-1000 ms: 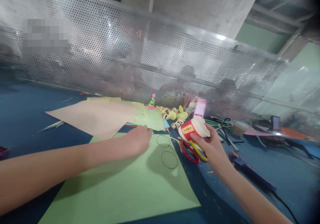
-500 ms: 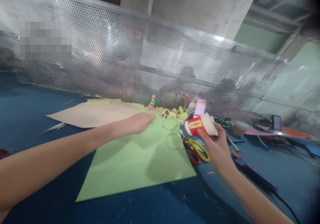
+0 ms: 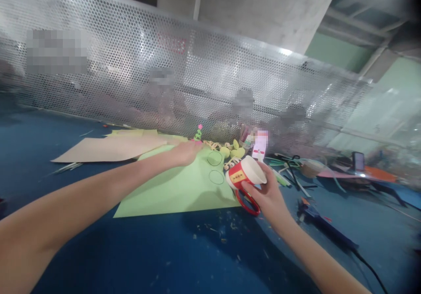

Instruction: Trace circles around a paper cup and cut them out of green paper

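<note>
My right hand [image 3: 266,191] is closed around a white paper cup [image 3: 237,176] with a red band and yellow label. The cup is tilted, its open mouth turned to the right. Below it show the red handles of scissors [image 3: 247,204], partly hidden by the cup and hand. A light green sheet of paper [image 3: 177,189] lies on the blue table, with two circles drawn near its right side. At the sheet's far edge, my left hand [image 3: 184,153] is closed on the paper, its fingertips hard to make out.
A beige sheet [image 3: 108,149] lies at the left. Behind the green sheet are a small green-and-pink cone ornament [image 3: 199,132] and yellow paper pieces [image 3: 232,149]. To the right lie a dark blue corded tool [image 3: 329,228], paper strips and a phone [image 3: 358,161]. A perforated metal screen [image 3: 131,66] stands behind.
The green sheet has shifted away and left, its near edge now farther from me. My right hand has moved left and down with the cup, covering the yellow scissors handle.
</note>
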### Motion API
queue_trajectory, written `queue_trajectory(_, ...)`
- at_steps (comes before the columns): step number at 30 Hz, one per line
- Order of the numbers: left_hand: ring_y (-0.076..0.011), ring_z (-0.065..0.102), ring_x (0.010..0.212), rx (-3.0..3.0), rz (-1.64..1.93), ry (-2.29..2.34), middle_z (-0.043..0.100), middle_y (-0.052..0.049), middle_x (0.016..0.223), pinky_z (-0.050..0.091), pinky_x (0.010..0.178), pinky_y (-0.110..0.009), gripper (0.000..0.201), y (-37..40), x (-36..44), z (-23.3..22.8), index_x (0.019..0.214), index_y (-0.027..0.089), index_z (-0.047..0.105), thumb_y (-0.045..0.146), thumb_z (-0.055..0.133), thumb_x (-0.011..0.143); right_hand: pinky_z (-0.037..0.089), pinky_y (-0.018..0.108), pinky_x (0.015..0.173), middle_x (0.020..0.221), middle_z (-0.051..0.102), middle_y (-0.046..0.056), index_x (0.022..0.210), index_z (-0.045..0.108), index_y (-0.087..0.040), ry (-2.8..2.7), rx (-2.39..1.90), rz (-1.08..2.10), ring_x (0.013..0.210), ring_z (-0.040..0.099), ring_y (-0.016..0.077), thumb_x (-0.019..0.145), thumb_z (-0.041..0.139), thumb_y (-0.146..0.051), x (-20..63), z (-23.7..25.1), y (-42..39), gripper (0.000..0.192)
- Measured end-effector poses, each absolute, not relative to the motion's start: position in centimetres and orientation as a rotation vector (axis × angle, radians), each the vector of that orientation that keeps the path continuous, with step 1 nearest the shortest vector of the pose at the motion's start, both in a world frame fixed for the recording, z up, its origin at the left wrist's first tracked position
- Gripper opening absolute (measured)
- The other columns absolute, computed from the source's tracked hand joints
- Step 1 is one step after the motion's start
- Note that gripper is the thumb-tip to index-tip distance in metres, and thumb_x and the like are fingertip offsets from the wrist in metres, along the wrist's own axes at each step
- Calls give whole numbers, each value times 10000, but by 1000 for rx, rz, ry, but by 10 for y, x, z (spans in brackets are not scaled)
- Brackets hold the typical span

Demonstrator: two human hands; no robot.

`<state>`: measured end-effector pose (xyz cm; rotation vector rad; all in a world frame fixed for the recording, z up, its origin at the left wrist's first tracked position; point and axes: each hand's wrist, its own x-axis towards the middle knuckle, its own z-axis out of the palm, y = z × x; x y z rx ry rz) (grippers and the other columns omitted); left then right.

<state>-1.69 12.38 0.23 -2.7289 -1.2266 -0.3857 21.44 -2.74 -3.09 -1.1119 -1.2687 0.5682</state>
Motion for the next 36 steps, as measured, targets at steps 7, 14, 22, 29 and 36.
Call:
queue_trajectory(7,-254,579,992,-2904,-627,-1016,639,-106,1015,430,918,-393,270,79,-26,-11,1035,165,653,301,462,902,514,421,966,1315,534,124,1299,403,-235,-1439,-1212,804,1143,573,265,715,770,-437,214,-42,-27,720)
queue_trajectory(14,-235,589,955,-3170,-639,-956,647,-74,950,466,870,-363,179,28,-16,-35,977,177,613,223,520,832,489,408,1007,1415,478,111,1362,405,-245,-1605,-1249,756,1223,535,263,767,720,-413,212,-42,-24,694)
queue_trajectory(22,-258,590,950,-3209,-770,-1125,629,-83,1012,499,823,-409,407,26,-20,-39,1150,167,518,203,552,746,541,403,931,1460,423,134,1399,385,-206,-1808,-1369,561,1239,513,287,759,715,-378,207,-36,-24,741)
queue_trajectory(29,-309,577,1126,-3398,-1168,-1244,479,-171,1401,493,919,-474,927,25,-8,-20,1439,203,308,593,705,698,546,383,921,1435,458,139,1402,388,-183,-1769,-1317,708,1204,549,273,742,727,-378,205,-33,-25,768)
queue_trajectory(36,-329,500,1255,-3400,-1140,-1195,445,-150,1464,467,972,-451,1024,36,11,-7,1479,191,311,666,700,660,512,413,965,1344,548,144,1424,332,-196,-1694,-1363,796,1117,613,266,693,781,-436,214,-27,-24,891)
